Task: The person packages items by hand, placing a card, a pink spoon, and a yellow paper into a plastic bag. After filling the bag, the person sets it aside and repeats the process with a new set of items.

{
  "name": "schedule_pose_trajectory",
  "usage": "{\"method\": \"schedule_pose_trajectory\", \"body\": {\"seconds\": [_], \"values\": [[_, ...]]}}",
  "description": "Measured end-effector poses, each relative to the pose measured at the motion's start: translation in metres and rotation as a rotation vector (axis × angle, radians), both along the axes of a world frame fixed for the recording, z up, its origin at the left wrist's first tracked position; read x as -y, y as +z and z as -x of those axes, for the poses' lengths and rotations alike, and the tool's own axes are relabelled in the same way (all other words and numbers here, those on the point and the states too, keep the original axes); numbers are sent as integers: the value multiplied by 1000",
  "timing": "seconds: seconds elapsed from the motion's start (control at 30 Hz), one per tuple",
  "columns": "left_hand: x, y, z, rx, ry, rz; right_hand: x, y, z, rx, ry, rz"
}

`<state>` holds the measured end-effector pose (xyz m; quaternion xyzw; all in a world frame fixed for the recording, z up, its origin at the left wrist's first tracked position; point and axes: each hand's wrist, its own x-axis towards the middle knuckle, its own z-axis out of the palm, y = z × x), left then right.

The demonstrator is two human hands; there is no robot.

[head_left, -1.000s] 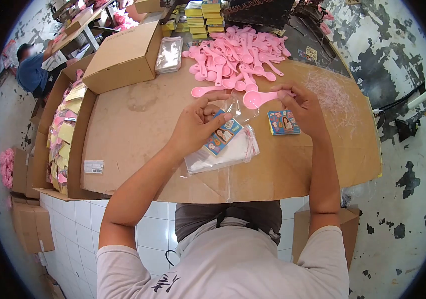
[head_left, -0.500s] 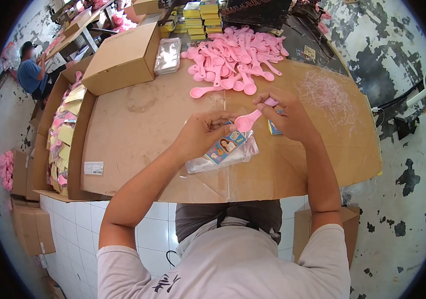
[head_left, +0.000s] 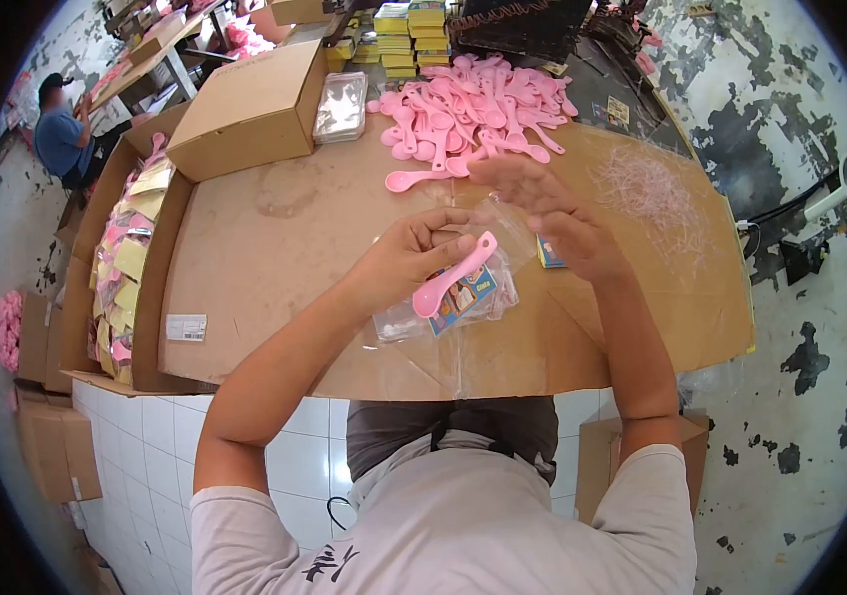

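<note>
Nearest us, by the front edge of the brown cardboard-covered table (head_left: 275,248), a flat stack of spare clear plastic sleeves (head_left: 394,325) lies under the clear plastic bag (head_left: 503,278) being filled. Inside it, as far as the sheen lets us judge, 1 pink plastic spoon (head_left: 453,276) lies slantwise across 1 small printed colour card (head_left: 463,297), bowl toward us and handle toward the bag's mouth. To do this well, we think the mouth should be pinched firmly and held taut, so that spoon and card slide fully to the bottom and lie flat, with nothing poking out. Our left hand (head_left: 409,253) is closed in a narrow pinch on the bag's upper edge, thumb and fingers together. Our right hand (head_left: 557,218) is blurred, fingers spread wide and holding nothing; it hovers just beyond the bag's mouth, and we cannot tell whether it touches the film. A short stack of matching printed cards (head_left: 545,253) shows partly behind it. Farther off lie 1 loose pink spoon (head_left: 414,180), a tangle of pale plastic shreds (head_left: 647,188), a heap of pink plastic spoons (head_left: 478,99) and a closed brown cardboard box (head_left: 250,109).
</note>
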<state>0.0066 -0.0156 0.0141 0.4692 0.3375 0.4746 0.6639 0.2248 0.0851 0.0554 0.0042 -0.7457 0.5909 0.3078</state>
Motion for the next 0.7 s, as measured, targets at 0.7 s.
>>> {"method": "schedule_pose_trajectory", "body": {"seconds": [0.7], "values": [[16,20,-17,-216,259,-490,48,80,2,414,-574,-770]]}}
